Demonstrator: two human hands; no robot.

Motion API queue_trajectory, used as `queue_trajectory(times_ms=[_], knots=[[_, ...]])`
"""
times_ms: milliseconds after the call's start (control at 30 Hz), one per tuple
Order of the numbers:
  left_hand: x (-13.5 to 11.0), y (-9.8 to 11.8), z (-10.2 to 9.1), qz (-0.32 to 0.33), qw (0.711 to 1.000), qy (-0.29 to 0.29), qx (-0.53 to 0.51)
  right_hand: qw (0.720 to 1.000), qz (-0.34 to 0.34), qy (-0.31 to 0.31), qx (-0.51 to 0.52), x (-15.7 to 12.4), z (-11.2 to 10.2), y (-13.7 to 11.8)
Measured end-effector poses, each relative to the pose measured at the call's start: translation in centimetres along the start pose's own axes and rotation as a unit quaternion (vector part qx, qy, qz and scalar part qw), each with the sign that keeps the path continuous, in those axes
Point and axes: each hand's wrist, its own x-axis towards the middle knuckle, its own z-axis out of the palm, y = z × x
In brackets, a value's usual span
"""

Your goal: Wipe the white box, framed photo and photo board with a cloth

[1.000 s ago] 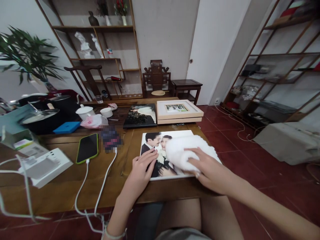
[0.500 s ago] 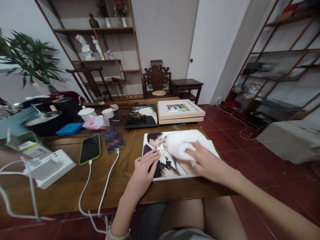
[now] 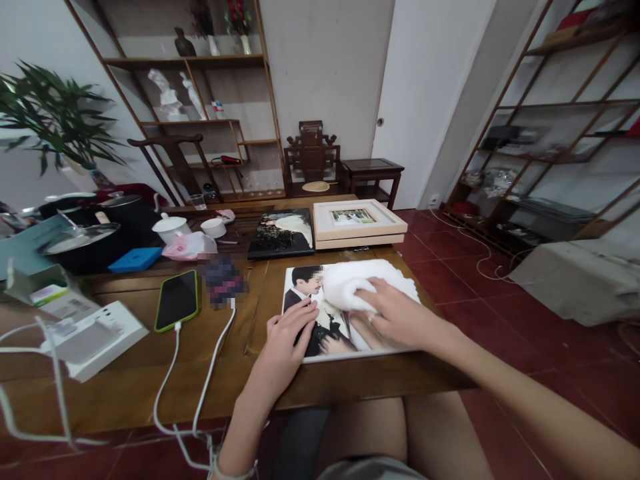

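Observation:
A large wedding photo print (image 3: 327,333) lies flat near the front edge of the wooden table (image 3: 130,373). My left hand (image 3: 287,340) rests on its left part, fingers stretched out flat, holding nothing. My right hand (image 3: 395,317) presses a white cloth (image 3: 360,283) onto the upper middle of the print, fingers closed over the cloth. The cloth hides the print's upper right part.
Behind the print lie a dark photo panel (image 3: 283,232) and a stack of pale frames (image 3: 356,223). A phone in a green case (image 3: 176,300) with a white cable (image 3: 193,393), a white box (image 3: 90,337), pots (image 3: 83,243), cups and a blue box stand at the left. Shelves line the walls.
My right hand has slid the white cloth leftward and away across the print. My left hand has stayed on the print's left part.

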Motion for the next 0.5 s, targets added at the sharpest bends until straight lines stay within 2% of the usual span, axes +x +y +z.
queue_trajectory(times_ms=[133, 233, 300, 400, 500], knots=[[0.0, 0.0, -0.1, -0.004, 1.000, 0.001, -0.002, 0.999, 0.020, 0.022, -0.029, 4.4, -0.1, 2.0], [0.0, 0.0, -0.1, 0.001, 1.000, 0.006, -0.007, 0.999, 0.018, 0.028, -0.034, 4.9, 0.2, 2.0], [0.0, -0.1, 0.0, 0.002, 1.000, 0.008, -0.009, 0.999, 0.011, 0.028, -0.037, 3.8, 0.5, 1.2], [0.0, -0.1, 0.1, -0.001, 1.000, 0.014, -0.008, 0.999, -0.002, 0.017, -0.037, 0.3, 0.8, -1.1], [0.0, -0.1, 0.2, -0.005, 1.000, 0.013, -0.005, 0.999, -0.021, -0.034, -0.008, -3.9, 0.4, -3.8]])
